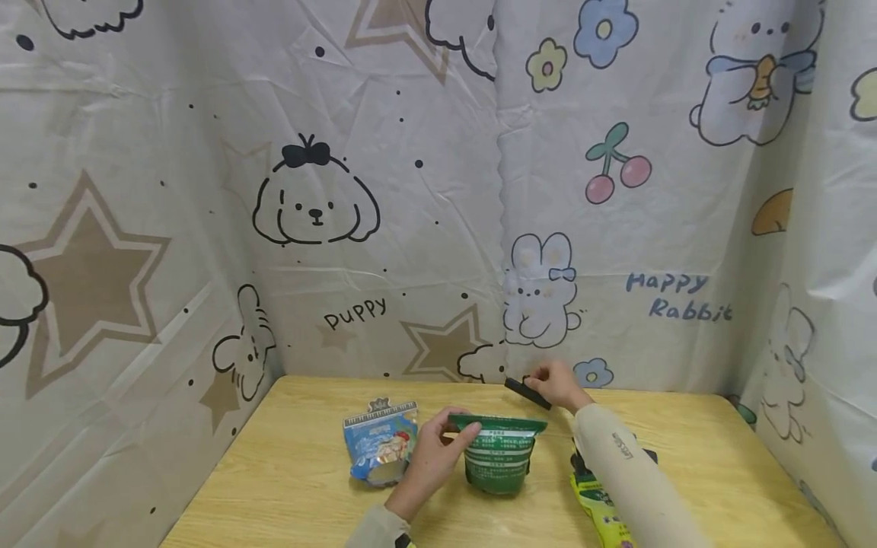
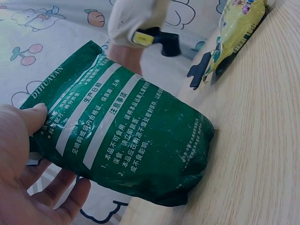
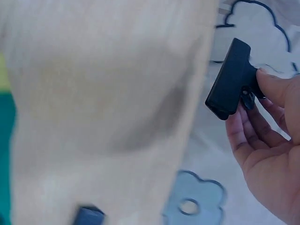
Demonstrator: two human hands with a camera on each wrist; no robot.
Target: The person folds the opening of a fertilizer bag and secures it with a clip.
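A green bag point(image 1: 499, 460) with white printing stands upright on the table. My left hand point(image 1: 436, 449) grips its folded top edge at the left corner, thumb on the printed face and the other fingers behind, as the left wrist view shows. Beyond the bag, near the table's back edge, my right hand point(image 1: 558, 387) pinches a black clip point(image 1: 527, 393) by its handle. In the right wrist view the clip point(image 3: 229, 79) is held between thumb and fingers, apart from any bag.
Left of the green bag stands a blue bag point(image 1: 381, 449) with a clip point(image 1: 379, 413) along its top. A yellow-green bag point(image 1: 603, 510) lies at the right, partly under the right sleeve, with a black clip point(image 2: 198, 70) at its end. A patterned cloth point(image 1: 411, 228) hangs behind the table.
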